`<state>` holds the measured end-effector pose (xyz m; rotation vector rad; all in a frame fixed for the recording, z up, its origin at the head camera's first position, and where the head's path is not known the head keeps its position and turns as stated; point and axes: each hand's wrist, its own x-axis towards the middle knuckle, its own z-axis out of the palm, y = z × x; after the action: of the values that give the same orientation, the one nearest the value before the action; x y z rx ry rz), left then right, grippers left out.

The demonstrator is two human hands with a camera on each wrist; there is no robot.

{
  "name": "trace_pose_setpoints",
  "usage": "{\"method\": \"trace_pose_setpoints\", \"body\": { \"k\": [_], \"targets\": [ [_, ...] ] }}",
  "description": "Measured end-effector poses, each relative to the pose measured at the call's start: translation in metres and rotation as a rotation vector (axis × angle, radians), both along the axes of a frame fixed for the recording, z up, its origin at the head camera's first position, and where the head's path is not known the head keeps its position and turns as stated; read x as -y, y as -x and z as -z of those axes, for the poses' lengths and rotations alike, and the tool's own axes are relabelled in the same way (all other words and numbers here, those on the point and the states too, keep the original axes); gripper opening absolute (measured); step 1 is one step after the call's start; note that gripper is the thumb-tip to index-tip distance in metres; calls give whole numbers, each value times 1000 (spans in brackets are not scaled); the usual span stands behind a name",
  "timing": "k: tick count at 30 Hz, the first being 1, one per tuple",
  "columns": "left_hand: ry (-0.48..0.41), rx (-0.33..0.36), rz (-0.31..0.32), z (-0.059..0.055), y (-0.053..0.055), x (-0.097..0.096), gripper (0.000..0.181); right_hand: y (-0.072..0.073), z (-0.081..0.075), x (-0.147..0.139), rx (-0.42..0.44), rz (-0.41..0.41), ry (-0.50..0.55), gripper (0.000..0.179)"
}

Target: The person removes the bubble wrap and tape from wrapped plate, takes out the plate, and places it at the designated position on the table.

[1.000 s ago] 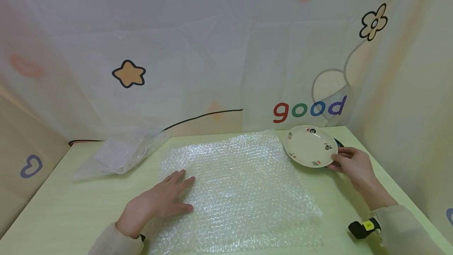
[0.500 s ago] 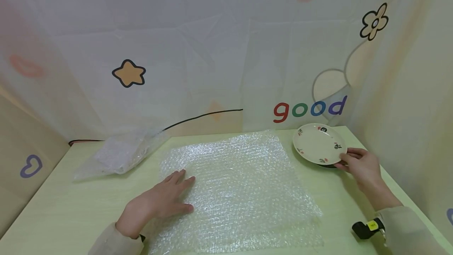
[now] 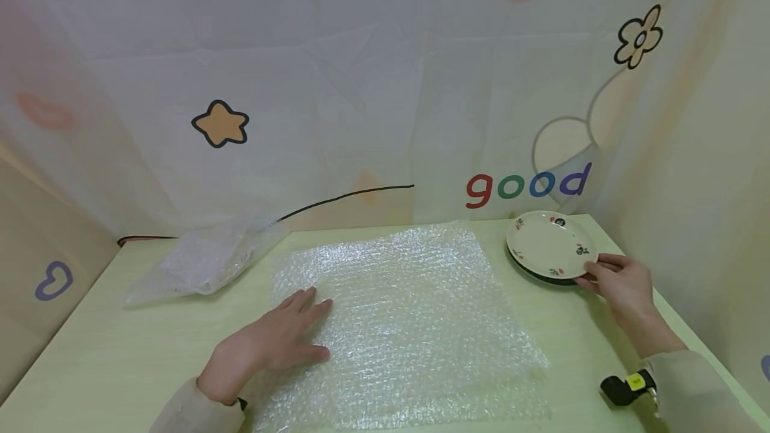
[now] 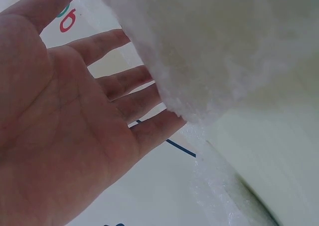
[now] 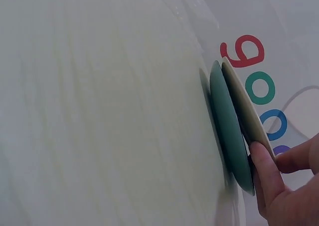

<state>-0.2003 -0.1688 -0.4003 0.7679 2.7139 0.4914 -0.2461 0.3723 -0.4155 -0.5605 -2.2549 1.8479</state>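
Observation:
A cream plate (image 3: 552, 246) with small printed motifs is at the back right in the head view. My right hand (image 3: 619, 286) pinches its near right rim, thumb on top and fingers under. Just below it lies a dark green plate (image 5: 227, 123), mostly covered from above but seen edge-on in the right wrist view. A thin gap shows between the two plates towards my fingers. My left hand (image 3: 271, 345) rests with spread fingers on the left edge of a bubble wrap sheet (image 3: 415, 326); the left wrist view shows its palm (image 4: 70, 111) beside the sheet's edge.
A clear plastic bag (image 3: 204, 259) with whitish contents lies at the back left of the pale green table (image 3: 96, 366). A printed cloth (image 3: 361, 99) stands as a backdrop behind the table, with more cloth along both sides.
My right hand has moved the cream plate to the right, over the dark green plate, whose near left edge now shows beneath it. My left hand has stayed in place on the bubble wrap.

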Motion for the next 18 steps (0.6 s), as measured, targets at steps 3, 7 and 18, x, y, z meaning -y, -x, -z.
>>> {"method": "trace_pose_setpoints", "body": {
  "k": [3, 7, 18],
  "targets": [
    [0, 3, -2, 0, 0, 0, 78, 0, 0, 0, 3, 6, 7, 60],
    [2, 8, -10, -1, -1, -1, 78, 0, 0, 0, 7, 17, 19, 60],
    [16, 4, -13, 0, 0, -1, 78, -1, -2, -3, 12, 33, -1, 58]
  ]
}}
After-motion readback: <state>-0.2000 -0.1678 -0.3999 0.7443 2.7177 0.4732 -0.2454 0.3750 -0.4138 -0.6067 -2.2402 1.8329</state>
